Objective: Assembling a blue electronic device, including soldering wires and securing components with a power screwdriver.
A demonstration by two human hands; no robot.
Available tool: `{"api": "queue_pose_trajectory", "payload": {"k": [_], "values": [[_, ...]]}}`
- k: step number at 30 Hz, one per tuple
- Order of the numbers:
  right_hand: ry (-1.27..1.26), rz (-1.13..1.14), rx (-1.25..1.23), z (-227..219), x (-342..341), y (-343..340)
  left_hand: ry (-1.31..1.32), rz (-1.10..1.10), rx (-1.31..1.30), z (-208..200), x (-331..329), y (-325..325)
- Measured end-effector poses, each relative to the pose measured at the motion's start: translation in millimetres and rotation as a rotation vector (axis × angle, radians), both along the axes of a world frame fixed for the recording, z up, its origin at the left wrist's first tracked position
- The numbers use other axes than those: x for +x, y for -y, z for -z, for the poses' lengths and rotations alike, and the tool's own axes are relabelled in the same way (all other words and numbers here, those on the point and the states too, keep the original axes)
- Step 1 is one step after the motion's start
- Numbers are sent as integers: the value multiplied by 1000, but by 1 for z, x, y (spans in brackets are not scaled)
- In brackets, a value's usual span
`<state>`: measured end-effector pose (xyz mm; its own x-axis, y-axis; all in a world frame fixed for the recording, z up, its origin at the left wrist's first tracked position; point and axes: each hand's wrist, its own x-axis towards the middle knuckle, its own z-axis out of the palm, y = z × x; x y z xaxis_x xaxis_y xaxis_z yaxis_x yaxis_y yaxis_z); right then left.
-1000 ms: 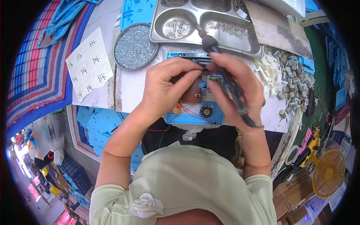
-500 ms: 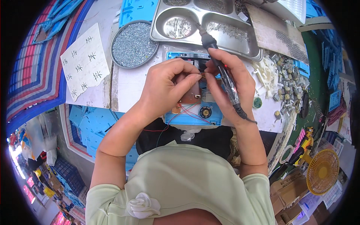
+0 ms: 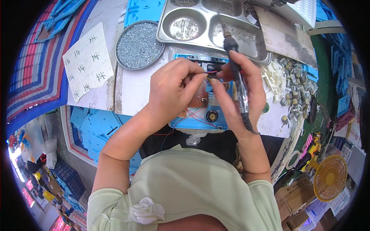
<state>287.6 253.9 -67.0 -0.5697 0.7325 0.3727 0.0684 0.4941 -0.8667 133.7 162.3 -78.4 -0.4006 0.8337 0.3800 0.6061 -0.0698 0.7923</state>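
Note:
My left hand [image 3: 172, 86] is closed in a pinch on thin coloured wires [image 3: 210, 72] above a blue plastic housing [image 3: 192, 124]. My right hand [image 3: 252, 90] holds a black soldering iron [image 3: 239, 79] whose tip points up and away from me. The thumb and fingers of that hand also come close to the wires; whether they grip them is hard to see. Inside the housing are a brown circuit board [image 3: 198, 99], a round black speaker [image 3: 211, 116] and loose red wires [image 3: 189, 114]. My hands cover part of the housing.
Beyond the housing stands a steel compartment tray [image 3: 184, 43] of small metal parts. A round dish [image 3: 116, 52] of silvery pieces and a handwritten paper [image 3: 88, 61] lie to the left. White plastic parts [image 3: 274, 77] and small metal motors [image 3: 296, 82] are heaped at right.
My right hand and the soldering iron have shifted slightly to the right. Coloured wires now show more clearly between my hands. My left hand keeps its pinch.

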Motion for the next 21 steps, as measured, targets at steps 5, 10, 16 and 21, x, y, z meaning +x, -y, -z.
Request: {"api": "queue_pose_trajectory", "payload": {"k": [5, 10, 16, 21], "values": [[8, -25, -15, 6, -10, 1, -80, 6, 42, 2, 4, 0], [14, -43, -10, 5, -11, 1, -77, 12, 7, 1, 3, 2], [-48, -40, -54, 8, -14, 0, 122, 86, -169, -5, -5, 5], [-18, -105, -71, 10, -6, -4, 470, 209, -266, -8, -16, 8]]}}
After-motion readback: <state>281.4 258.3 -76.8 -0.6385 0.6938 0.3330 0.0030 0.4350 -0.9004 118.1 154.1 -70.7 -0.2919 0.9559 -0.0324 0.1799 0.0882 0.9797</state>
